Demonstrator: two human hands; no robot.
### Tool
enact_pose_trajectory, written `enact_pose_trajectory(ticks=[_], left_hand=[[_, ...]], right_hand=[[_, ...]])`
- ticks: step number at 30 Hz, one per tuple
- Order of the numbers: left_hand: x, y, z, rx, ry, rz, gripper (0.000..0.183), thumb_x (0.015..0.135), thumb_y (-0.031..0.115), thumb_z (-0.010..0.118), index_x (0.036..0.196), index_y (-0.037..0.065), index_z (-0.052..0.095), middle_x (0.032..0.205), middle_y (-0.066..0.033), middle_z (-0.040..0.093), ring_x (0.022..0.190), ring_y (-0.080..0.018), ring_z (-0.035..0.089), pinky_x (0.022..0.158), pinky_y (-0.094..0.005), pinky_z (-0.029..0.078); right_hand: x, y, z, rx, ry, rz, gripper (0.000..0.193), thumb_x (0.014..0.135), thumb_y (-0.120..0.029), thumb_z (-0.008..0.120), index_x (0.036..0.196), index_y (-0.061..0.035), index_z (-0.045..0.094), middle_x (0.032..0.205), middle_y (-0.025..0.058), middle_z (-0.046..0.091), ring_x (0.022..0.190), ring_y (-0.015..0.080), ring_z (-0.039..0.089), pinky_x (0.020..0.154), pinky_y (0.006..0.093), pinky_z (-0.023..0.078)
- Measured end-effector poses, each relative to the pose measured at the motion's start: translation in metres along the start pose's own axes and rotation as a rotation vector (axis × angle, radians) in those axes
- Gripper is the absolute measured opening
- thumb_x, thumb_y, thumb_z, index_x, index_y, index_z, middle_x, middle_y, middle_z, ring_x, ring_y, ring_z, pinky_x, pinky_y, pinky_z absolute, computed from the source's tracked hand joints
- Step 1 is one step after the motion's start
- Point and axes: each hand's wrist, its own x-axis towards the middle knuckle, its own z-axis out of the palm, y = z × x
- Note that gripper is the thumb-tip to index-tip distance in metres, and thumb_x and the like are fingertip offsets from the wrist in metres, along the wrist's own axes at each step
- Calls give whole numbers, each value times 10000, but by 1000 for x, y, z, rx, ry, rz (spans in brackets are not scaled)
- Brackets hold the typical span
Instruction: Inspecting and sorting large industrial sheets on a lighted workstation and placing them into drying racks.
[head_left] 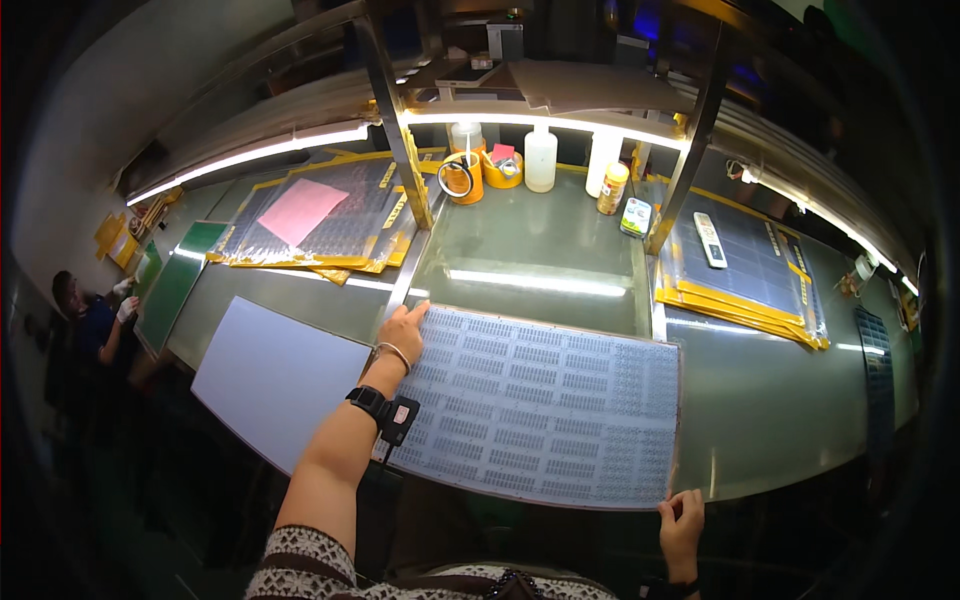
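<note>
In the head view, a printed circuit panel (540,410) lies on the metal worktable (760,420), in front of the person, right of a plain pale sheet (280,375). The left hand (404,332) rests at the panel's upper left corner; whether it grips the edge cannot be told. The right hand (684,525) is at the lower right corner, thumb and fingertips drawn close together; whether they pinch the panel is unclear. Beyond stands a white bottle (540,160).
</note>
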Motion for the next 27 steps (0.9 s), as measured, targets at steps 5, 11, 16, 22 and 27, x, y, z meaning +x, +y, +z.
enact_pose_trajectory(ticks=[5, 11, 16, 22, 27], left_hand=[[4, 3, -2, 4, -18, -26, 390, 821, 75, 476, 1165, 232, 572, 861, -135, 543, 794, -336, 585, 706, -413, 482], [3, 1, -3, 144, -39, 60, 440, 786, 44, 497, 1202, 183, 535, 898, -134, 527, 787, -318, 593, 724, -396, 487], [7, 20, -4, 244, -68, 137, 406, 788, 96, 518, 1188, 158, 538, 958, -109, 516, 918, -278, 561, 721, -415, 479], [-11, 4, -17, 264, 108, 220, 396, 848, 312, 499, 1181, 102, 538, 1277, -115, 449, 1285, -277, 278, 998, -522, 251], [-11, 16, -3, 263, 97, 223, 423, 880, 310, 456, 1229, 75, 497, 1361, -25, 402, 1313, -272, 251, 1030, -542, 201]], right_hand=[[2, -3, -1, 24, -6, 33, 177, 678, 20, 625, 677, -1, 449, 724, 124, 436, 648, 283, 444, 590, 361, 364], [4, -6, 0, 19, -7, -1, 191, 678, 19, 626, 680, -1, 436, 716, 120, 430, 648, 279, 440, 590, 359, 360], [0, -7, -9, 7, -1, 78, 169, 680, 21, 619, 783, -11, 490, 797, 125, 456, 721, 293, 470, 655, 365, 392], [73, -21, -7, -485, -100, -480, 485, 725, -167, 630, 1193, -103, 523, 1244, 113, 454, 1166, 345, 378, 914, 482, 325], [176, 1, 14, -612, -85, -561, 459, 797, -171, 552, 1244, -102, 475, 1301, 80, 440, 1211, 350, 352, 918, 475, 347]])
